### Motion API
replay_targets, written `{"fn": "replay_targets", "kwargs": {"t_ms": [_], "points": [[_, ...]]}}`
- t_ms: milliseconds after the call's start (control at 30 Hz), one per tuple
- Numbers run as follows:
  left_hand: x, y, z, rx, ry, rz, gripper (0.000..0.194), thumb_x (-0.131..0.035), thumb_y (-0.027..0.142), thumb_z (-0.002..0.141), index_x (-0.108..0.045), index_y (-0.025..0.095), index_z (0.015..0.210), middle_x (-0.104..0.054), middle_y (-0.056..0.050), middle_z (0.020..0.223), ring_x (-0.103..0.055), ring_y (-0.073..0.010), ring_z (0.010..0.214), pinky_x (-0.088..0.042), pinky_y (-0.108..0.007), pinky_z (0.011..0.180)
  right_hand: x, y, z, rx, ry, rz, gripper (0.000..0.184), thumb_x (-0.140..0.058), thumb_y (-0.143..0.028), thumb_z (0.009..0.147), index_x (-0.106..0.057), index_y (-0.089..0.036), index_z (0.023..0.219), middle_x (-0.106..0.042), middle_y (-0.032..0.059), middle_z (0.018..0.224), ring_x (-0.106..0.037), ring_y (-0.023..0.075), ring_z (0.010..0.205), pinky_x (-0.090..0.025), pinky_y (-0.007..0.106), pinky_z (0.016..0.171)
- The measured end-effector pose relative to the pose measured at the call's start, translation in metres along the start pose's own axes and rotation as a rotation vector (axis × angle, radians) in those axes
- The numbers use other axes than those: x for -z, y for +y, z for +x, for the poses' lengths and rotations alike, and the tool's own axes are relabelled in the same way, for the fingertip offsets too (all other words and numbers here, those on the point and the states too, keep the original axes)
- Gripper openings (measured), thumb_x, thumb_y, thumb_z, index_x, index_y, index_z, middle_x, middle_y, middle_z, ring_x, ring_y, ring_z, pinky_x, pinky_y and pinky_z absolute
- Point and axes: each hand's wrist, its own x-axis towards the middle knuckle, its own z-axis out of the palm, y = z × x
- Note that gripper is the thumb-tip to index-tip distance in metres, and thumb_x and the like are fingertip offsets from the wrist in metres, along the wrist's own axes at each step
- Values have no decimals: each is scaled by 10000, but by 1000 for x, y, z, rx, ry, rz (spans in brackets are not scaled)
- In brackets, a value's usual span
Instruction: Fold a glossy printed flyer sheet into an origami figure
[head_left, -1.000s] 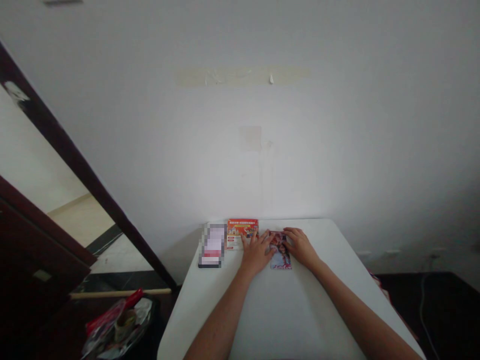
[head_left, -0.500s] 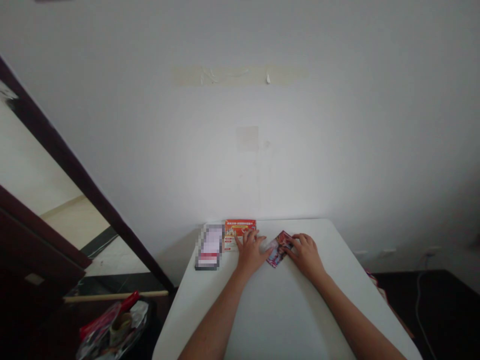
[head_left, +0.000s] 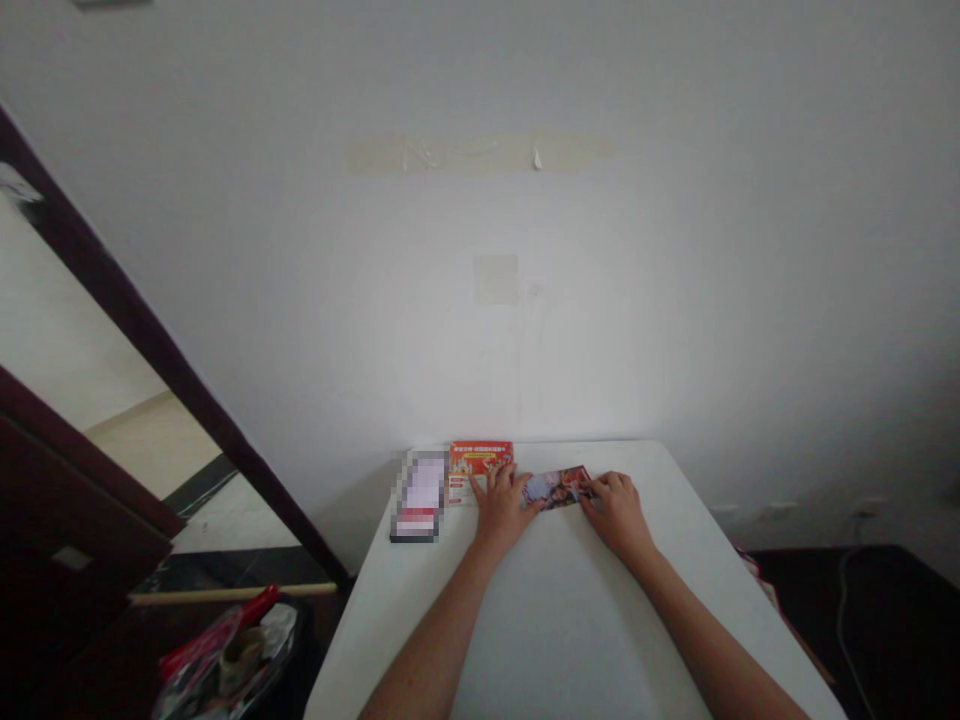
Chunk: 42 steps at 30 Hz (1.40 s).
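A small colourful picture card (head_left: 556, 488) lies nearly level across the white table between my hands. My right hand (head_left: 616, 508) pinches its right end between thumb and fingers. My left hand (head_left: 504, 506) rests with fingers spread over the lower right part of a red and white printed leaflet (head_left: 480, 452). Its thumb reaches the card's left end; whether it presses on the card cannot be made out. Just left of the leaflet lies a phone-like device (head_left: 421, 495) with a pixelated screen.
The white table (head_left: 570, 620) stands against a pale wall (head_left: 585, 330) with a tape strip on it. Below left is a lined bin (head_left: 240, 650) holding rubbish, near a dark door frame (head_left: 225, 430). A cable (head_left: 844, 610) hangs at the right.
The picture card has turned from a steep slant to nearly level, its left end now by my left thumb. My right hand has shifted slightly right with it; my left hand stays almost in place.
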Motion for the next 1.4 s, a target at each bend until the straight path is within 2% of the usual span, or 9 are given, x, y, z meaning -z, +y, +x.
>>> {"fn": "replay_targets", "kwargs": {"t_ms": [133, 233, 333, 433, 600, 967, 1233, 1400], "points": [[2, 0, 0, -13, 0, -34, 435, -576, 447, 909, -545, 433, 1342, -503, -10, 1473, -332, -307, 1396, -82, -734, 1142, 3, 0, 3, 99, -42, 123, 200, -603, -367, 857, -705, -264, 994, -639, 88, 1190, -543, 275, 1126, -449, 460, 983], [4, 0, -1, -65, -38, -62, 347, -557, 421, 928, -598, 460, 1270, -543, 31, 1447, -329, -298, 1404, -39, -754, 1129, 4, -2, 3, 132, -110, 164, 186, -578, -349, 870, -700, -277, 990, -633, 58, 1285, -509, 295, 1250, -357, 569, 1076], [4, 0, -1, -91, -64, -81, 356, -593, 505, 892, -627, 435, 1239, -572, 24, 1423, -332, -314, 1407, 1, -774, 1114, 4, -4, 2, 95, -141, 160, 238, -568, -366, 879, -694, -299, 1070, -656, 48, 1269, -489, 320, 1285, -286, 662, 1086], [3, -1, -1, -93, -65, -96, 432, -644, 559, 838, -629, 422, 1247, -573, 10, 1424, -336, -332, 1404, 35, -776, 1110, 6, -4, 3, 98, -144, 149, 294, -598, -381, 864, -687, -331, 1140, -665, 35, 1257, -508, 308, 1246, -329, 614, 1076], [1, -2, 1, -73, -72, -120, 404, -653, 562, 834, -660, 413, 1209, -589, 4, 1411, -352, -328, 1394, 30, -772, 1112, 8, -2, 5, 158, -143, 135, 329, -633, -385, 839, -695, -349, 1161, -669, 32, 1235, -520, 288, 1189, -389, 510, 1046], [4, 0, 1, -80, -41, -163, 332, -534, 555, 916, -675, 415, 1183, -632, 20, 1364, -400, -310, 1378, 72, -752, 1117, 13, -5, 3, 175, -158, 129, 355, -622, -389, 862, -665, -376, 1214, -643, 29, 1248, -483, 290, 1206, -375, 512, 1046], [-1, -2, 0, -84, -33, -163, 334, -431, 538, 970, -665, 439, 1187, -626, 34, 1371, -384, -294, 1398, 51, -755, 1112, 11, -3, 5, 235, -118, 129, 307, -542, -360, 940, -662, -378, 1222, -655, 48, 1225, -534, 258, 1166, -429, 463, 999], [1, -1, 0, -94, -12, -142, 305, -460, 489, 973, -653, 438, 1204, -612, 33, 1388, -389, -287, 1391, 43, -759, 1112, 13, -6, 3, 234, -143, 114, 296, -543, -380, 949, -652, -432, 1219, -647, 30, 1224, -536, 252, 1168, -417, 483, 1021]]}}
